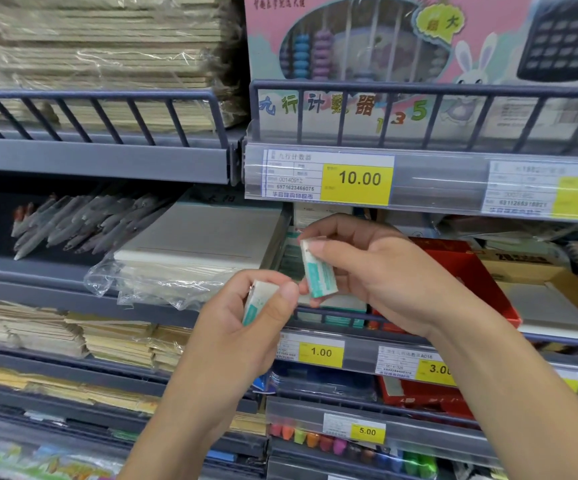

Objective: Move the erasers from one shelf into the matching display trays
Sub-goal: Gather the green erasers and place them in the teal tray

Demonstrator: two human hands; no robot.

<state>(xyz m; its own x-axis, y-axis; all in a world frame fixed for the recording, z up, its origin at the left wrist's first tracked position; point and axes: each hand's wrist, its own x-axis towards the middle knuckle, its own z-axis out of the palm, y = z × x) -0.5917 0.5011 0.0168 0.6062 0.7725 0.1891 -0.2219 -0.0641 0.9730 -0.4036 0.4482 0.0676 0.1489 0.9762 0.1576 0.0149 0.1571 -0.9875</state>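
Sitting on the grey metal shelf (349,317), a shallow tray (329,306) holds more white-and-teal boxed erasers (344,320) beside a red cardboard tray (481,282). Left hand (242,337) fingers pinch one white rectangular eraser in a teal paper sleeve (258,301); right hand (381,271) fingers pinch a matching eraser (318,268) upright, both held before the shelf.

Two hands (232,327) (377,271), two held erasers (258,301) (318,270), five yellow price tags (356,180).
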